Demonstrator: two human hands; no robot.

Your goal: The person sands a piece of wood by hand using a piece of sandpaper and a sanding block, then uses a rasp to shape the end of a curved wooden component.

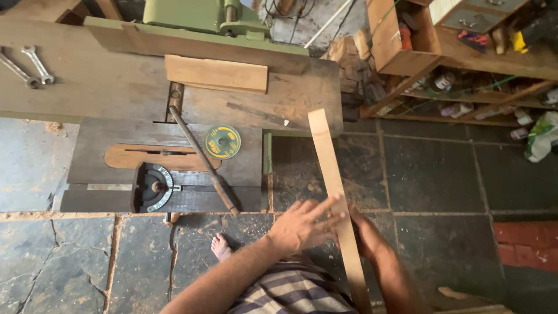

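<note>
A long narrow wooden strip runs from near the bench's right corner down toward my body. My left hand lies flat on its left side with fingers spread. My right hand grips the strip from the right, partly hidden behind it. My bare foot shows on the stone floor below.
A wooden saw bench carries a board, two spanners, a green-and-yellow cutting disc, a long metal bar and a mitre gauge. Shelves with cans and tools stand at right. A white bag lies beside them.
</note>
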